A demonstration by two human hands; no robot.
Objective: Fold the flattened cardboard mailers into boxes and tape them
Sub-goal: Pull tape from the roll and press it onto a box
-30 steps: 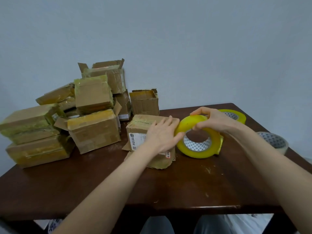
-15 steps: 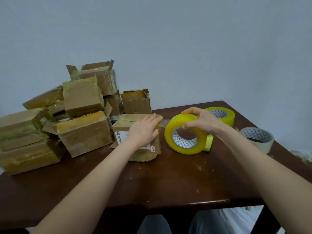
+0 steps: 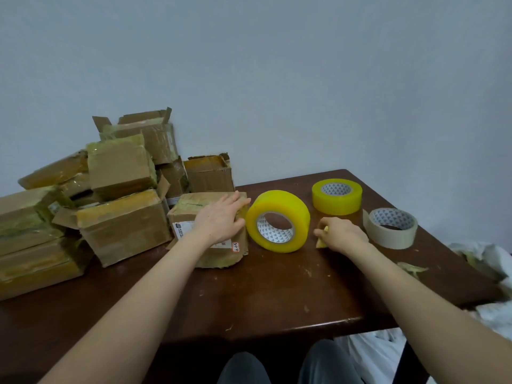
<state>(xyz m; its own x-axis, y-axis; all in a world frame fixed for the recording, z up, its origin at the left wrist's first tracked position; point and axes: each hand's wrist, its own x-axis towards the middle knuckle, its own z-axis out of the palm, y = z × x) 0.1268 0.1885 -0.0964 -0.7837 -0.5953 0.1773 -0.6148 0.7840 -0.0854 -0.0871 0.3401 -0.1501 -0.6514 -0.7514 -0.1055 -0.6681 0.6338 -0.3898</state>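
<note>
Head view: centre box [image 3: 217,259] is pressed by the straight-fingered left grip [image 3: 221,217]; a yellow piece [image 3: 322,243] is pinched by the right grip [image 3: 343,235].

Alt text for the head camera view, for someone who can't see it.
A person's left hand rests flat on a cardboard box while the right hand grips a small yellow object on the table. A yellow tape roll stands on edge between them.

The left hand [image 3: 221,220] lies flat on the cardboard box [image 3: 194,199], covering part of its top and of its shipping label [image 3: 182,228], whose print is too small to read. The right hand [image 3: 343,234] curls over a small yellow object [image 3: 322,243], mostly hidden and unidentifiable. The box pile [image 3: 33,214] is cut off at the left edge, and crumpled white plastic [image 3: 493,256] at the right.
</note>
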